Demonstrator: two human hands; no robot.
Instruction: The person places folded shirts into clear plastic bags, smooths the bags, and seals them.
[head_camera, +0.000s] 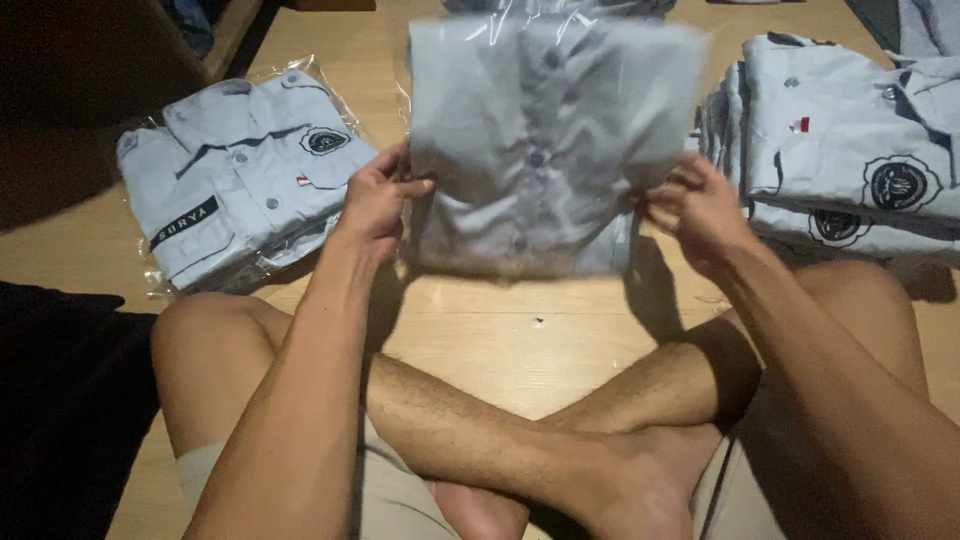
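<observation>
Both hands, left (375, 200) and right (700, 210), are gripping a bagged shirt (550, 140) with closed fingers, probably next laying it on a stack (240, 170).

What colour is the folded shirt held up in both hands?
Pale grey-blue, with matching buttons, inside a clear plastic bag; the folded shirt shows in the head view.

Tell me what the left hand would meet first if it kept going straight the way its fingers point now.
The left hand already grips the edge of the folded shirt in a clear bag, fingers pointing right and slightly up. Going on, it would press straight into that shirt; depth behind it is unclear.
</observation>
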